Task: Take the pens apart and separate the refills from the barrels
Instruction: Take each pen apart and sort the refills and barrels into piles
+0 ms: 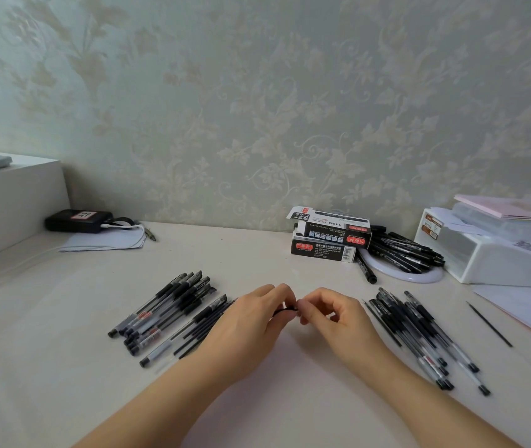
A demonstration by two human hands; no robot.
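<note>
Both hands meet mid-table, the left hand (257, 313) and right hand (329, 313) pinching one pen (285, 310), seemingly unscrewing it, while barrels and loose refills (207, 321) lie left and a whole-pen pile (419, 331) waits right.

White table (257, 399), pen piles (167, 313), boxes (329, 236)

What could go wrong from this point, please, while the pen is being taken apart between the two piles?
1. Both hands, left and right, pinch one small dark pen at the fingertips; a loosened part could slip and roll away.
2. The left pile and right pile lie close to the forearms, so a sweep might scatter or mix them.
3. The loose refill lies alone near the papers and may be overlooked.
</note>
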